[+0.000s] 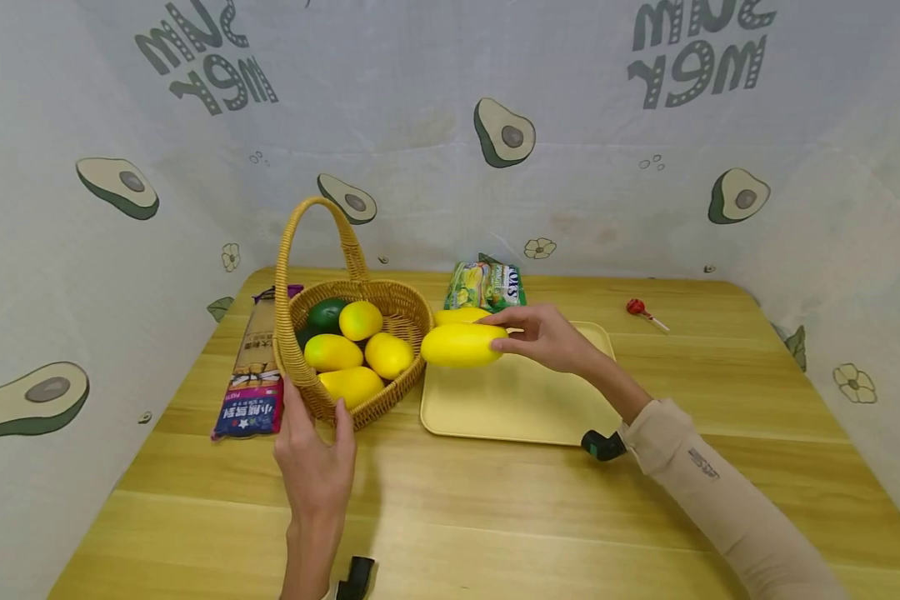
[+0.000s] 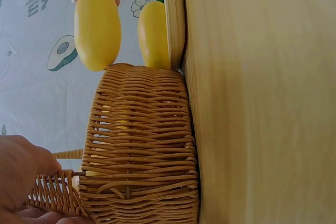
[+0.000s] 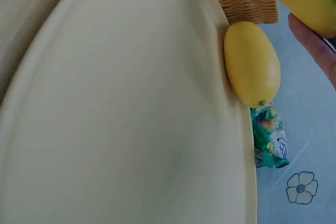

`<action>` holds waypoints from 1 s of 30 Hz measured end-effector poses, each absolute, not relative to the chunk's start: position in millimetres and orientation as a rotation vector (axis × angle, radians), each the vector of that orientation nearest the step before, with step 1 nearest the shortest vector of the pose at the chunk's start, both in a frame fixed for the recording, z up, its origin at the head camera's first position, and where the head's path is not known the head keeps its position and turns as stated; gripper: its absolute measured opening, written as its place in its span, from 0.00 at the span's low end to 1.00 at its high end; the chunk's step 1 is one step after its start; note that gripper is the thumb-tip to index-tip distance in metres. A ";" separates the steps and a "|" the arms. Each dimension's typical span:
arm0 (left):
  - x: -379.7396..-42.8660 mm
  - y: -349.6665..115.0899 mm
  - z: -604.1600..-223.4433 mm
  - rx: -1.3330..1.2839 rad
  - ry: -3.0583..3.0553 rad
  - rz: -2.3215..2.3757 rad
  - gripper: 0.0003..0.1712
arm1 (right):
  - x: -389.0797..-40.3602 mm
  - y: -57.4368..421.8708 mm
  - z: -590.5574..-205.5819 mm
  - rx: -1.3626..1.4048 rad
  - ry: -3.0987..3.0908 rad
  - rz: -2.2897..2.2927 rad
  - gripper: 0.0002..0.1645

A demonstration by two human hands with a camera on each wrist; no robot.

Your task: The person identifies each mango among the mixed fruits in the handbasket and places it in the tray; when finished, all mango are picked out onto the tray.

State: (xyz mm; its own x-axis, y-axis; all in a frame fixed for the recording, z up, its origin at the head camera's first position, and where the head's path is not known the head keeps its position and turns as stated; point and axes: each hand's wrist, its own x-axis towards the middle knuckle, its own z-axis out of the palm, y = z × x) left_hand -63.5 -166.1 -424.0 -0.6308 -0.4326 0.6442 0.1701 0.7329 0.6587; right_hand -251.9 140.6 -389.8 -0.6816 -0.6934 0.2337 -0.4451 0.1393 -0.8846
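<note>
My right hand (image 1: 543,337) holds a smooth, oblong yellow fruit (image 1: 461,345) between thumb and fingers, raised over the left end of a pale yellow tray (image 1: 525,408). A similar yellow fruit (image 3: 252,64) lies along the tray's far edge, partly behind the held one in the head view. To the left stands a wicker basket (image 2: 142,135) with a tall handle. My left hand (image 1: 315,458) grips it at the near foot of the handle, thumb by the rim. Inside are several yellow fruits (image 1: 333,353) and a dark green one (image 1: 326,316).
Left of the basket lies a pasta packet (image 1: 251,375). A green snack bag (image 1: 486,285) sits behind the tray, and a red lollipop (image 1: 636,307) lies at the back right. A curtain (image 1: 435,208) printed with avocados surrounds the wooden table (image 1: 495,517).
</note>
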 end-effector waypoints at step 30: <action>-63.5 -166.1 -425.6 0.211 -2.081 -0.869 0.43 | -244.6 135.2 -423.2 -0.995 2.342 -1.454 0.20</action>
